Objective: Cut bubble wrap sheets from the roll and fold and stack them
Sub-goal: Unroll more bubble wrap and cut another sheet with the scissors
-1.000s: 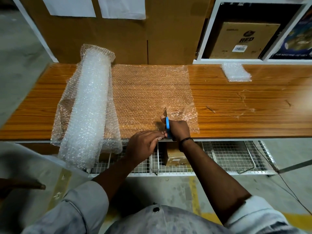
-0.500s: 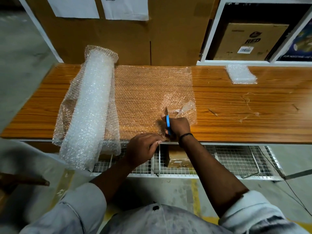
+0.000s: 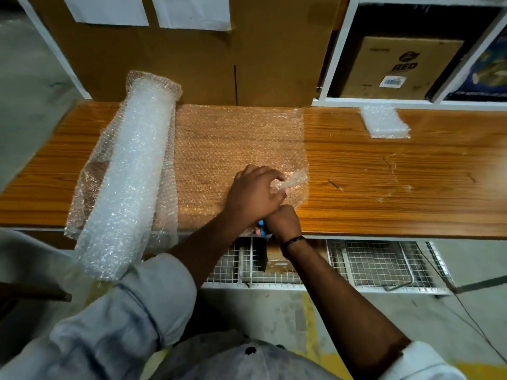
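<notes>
A bubble wrap roll [image 3: 129, 171] lies on the left of the wooden table [image 3: 397, 193], its near end past the front edge. An unrolled sheet [image 3: 233, 149] spreads to its right. My left hand [image 3: 255, 196] reaches over the sheet and pinches its crumpled near-right corner [image 3: 292, 182]. My right hand [image 3: 282, 223] is at the table's front edge, fingers curled round a blue-handled cutting tool [image 3: 262, 227], mostly hidden. A folded stack of bubble wrap [image 3: 384, 122] sits at the back right.
A large cardboard box [image 3: 192, 56] stands behind the table. White shelving [image 3: 337, 50] at the back right holds a printed carton [image 3: 397, 67]. A wire mesh rack [image 3: 378, 264] runs under the table. Concrete floor with yellow lines is below.
My left hand moved up from the front edge onto the sheet and took hold of the crumpled corner. My right hand with the blue tool drew back toward the table edge.
</notes>
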